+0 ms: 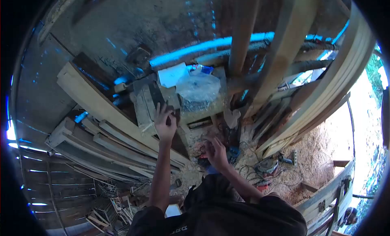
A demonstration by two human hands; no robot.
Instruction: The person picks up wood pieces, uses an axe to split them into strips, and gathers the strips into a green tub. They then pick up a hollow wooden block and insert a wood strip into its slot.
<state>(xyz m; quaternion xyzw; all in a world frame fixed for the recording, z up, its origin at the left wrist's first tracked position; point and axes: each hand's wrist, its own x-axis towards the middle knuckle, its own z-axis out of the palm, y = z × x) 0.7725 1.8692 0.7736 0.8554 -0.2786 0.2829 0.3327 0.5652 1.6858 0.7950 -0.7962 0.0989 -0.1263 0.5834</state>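
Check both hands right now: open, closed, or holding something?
Left hand: fingers spread open, resting on a wooden block, no grip closed.
Right hand: down among the power tools; whether it holds anything cannot be told.

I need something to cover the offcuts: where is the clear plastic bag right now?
In the head view the clear plastic bag sits above centre, on the stacked timber beside a white sheet, just right of the raised left hand.

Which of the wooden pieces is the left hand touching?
The left hand rests on the short dark block standing by the plastic bag, not on the long pale planks lying below it.
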